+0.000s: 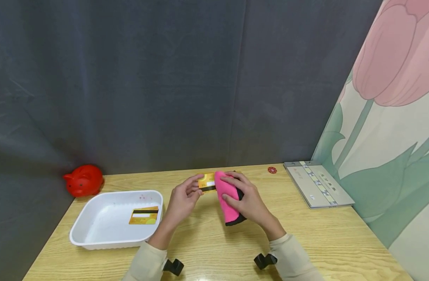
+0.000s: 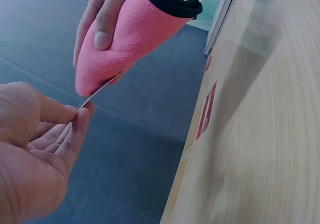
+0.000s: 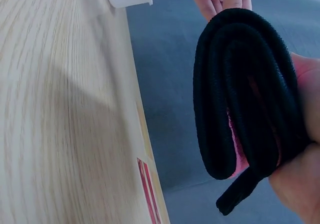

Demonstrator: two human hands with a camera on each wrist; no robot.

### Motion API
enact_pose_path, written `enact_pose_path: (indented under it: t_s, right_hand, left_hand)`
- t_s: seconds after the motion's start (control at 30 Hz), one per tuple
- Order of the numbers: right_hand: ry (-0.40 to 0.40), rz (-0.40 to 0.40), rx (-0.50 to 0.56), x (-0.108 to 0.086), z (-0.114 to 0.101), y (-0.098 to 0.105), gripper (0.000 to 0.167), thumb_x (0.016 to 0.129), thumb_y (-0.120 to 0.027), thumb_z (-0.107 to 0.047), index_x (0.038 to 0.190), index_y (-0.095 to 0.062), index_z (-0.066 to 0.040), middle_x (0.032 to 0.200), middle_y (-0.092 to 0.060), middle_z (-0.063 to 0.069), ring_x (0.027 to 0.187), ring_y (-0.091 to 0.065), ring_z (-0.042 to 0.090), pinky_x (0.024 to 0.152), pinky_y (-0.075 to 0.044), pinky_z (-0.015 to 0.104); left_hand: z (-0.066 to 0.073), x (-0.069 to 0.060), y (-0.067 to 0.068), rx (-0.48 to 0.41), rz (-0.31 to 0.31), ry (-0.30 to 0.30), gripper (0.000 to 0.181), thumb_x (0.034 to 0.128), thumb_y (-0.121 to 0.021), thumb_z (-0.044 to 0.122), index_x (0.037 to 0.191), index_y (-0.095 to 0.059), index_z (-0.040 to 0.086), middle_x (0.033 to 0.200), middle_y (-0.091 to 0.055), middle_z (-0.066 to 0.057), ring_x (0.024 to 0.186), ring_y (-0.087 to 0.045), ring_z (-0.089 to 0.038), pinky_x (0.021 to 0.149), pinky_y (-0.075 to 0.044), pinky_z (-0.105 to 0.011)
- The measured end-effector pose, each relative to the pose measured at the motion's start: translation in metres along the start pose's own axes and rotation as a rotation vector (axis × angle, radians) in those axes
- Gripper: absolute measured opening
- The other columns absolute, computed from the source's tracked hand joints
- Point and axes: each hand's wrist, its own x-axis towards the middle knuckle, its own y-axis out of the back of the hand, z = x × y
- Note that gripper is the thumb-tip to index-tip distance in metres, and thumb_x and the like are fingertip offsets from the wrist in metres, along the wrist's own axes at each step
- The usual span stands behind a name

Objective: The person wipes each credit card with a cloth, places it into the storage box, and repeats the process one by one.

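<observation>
A yellow card with a dark stripe (image 1: 207, 183) is pinched at its left edge between the thumb and fingers of my left hand (image 1: 183, 199). Its right end meets a folded pink cloth with black edging (image 1: 227, 197), gripped by my right hand (image 1: 247, 198). In the left wrist view, the card (image 2: 100, 87) shows edge-on, its far end against a dark slit in the pink cloth (image 2: 145, 28). The right wrist view shows the black edging (image 3: 210, 98) in folded layers. A second yellow card (image 1: 144, 215) lies in a white tray (image 1: 77, 234).
A red piggy bank (image 1: 83, 181) stands at the back left behind the tray. Near the table's back edge lies a small red disc (image 1: 272, 170). A grey book or folder (image 1: 314, 185) lies at the back right. Dark curtain hangs behind the table.
</observation>
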Motion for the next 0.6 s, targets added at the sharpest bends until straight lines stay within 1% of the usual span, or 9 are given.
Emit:
enact_pose_path:
  t_s: [0.23, 0.33, 0.43, 0.6]
  right_hand:
    - [0.029, -0.063, 0.038, -0.002, -0.002, -0.008, 0.054, 0.088, -0.082, -0.012, 0.138, -0.067, -0.022, 0.147, -0.058, 0.003, 0.135, -0.056, 0.027, 0.101, -0.056, 0.046]
    - [0.046, -0.084, 0.039, -0.003, -0.004, -0.011, 0.054, 0.087, -0.082, -0.013, 0.138, -0.067, -0.022, 0.147, -0.058, 0.002, 0.136, -0.055, 0.027, 0.103, -0.055, 0.048]
    - [0.06, -0.099, 0.037, -0.003, -0.007, -0.013, 0.053, 0.087, -0.083, -0.013, 0.138, -0.067, -0.021, 0.146, -0.058, 0.002, 0.136, -0.056, 0.027, 0.105, -0.054, 0.049]
    - [0.046, -0.102, 0.017, -0.003, -0.012, -0.014, 0.053, 0.087, -0.083, -0.014, 0.137, -0.068, -0.022, 0.145, -0.059, 0.002, 0.134, -0.057, 0.027, 0.102, -0.054, 0.049]
  left_hand:
    - [-0.003, -0.001, -0.01, 0.034, -0.017, -0.004, 0.046, 0.0966, -0.068, 0.0, 0.14, -0.064, 0.013, 0.113, -0.073, -0.014, 0.109, -0.07, -0.023, 0.093, -0.06, -0.027]
    - [-0.003, -0.001, -0.01, 0.033, -0.011, 0.004, 0.046, 0.0973, -0.067, 0.0, 0.142, -0.063, 0.013, 0.113, -0.073, -0.013, 0.108, -0.07, -0.023, 0.093, -0.06, -0.027]
    - [-0.004, -0.001, -0.01, 0.025, -0.009, -0.002, 0.047, 0.0971, -0.066, -0.001, 0.142, -0.062, 0.012, 0.112, -0.075, -0.013, 0.108, -0.071, -0.023, 0.093, -0.06, -0.028]
    - [-0.005, -0.001, -0.011, 0.018, -0.012, -0.011, 0.046, 0.0967, -0.065, -0.003, 0.142, -0.062, 0.009, 0.112, -0.075, -0.013, 0.107, -0.072, -0.023, 0.092, -0.061, -0.027]
